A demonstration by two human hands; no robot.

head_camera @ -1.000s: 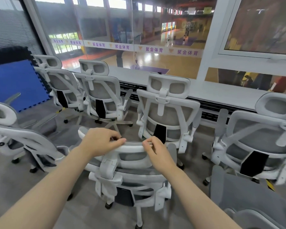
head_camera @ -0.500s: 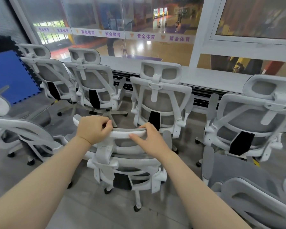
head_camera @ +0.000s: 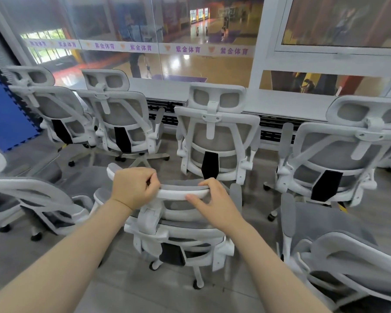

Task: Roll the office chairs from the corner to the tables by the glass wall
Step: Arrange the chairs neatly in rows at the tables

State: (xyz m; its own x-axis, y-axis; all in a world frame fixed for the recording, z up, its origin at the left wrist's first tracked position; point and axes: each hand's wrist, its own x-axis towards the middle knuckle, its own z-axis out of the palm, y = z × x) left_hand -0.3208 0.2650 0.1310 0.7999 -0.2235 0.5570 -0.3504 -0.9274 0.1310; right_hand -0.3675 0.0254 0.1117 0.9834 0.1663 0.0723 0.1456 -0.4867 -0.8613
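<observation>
A white office chair (head_camera: 181, 231) with grey mesh stands right in front of me, its back toward me. My left hand (head_camera: 133, 187) grips the left part of its headrest rim (head_camera: 178, 193), fingers curled over the top. My right hand (head_camera: 212, 199) holds the right part of the same rim, fingers over the top and thumb along the front. Ahead runs a long white table (head_camera: 280, 101) against the glass wall (head_camera: 167, 37). Several matching chairs stand in a row at that table, the nearest one (head_camera: 215, 132) straight ahead.
Two more chairs (head_camera: 120, 123) stand left along the table and one (head_camera: 343, 150) right. Another chair (head_camera: 32, 199) sits close on my left, and one (head_camera: 339, 249) close on my right. A blue foam mat (head_camera: 7, 114) leans at the far left. Grey floor shows between chairs.
The held chair and I have moved closer to the row at the table. Both hands stay on the headrest rim; my right thumb has shifted along its front.
</observation>
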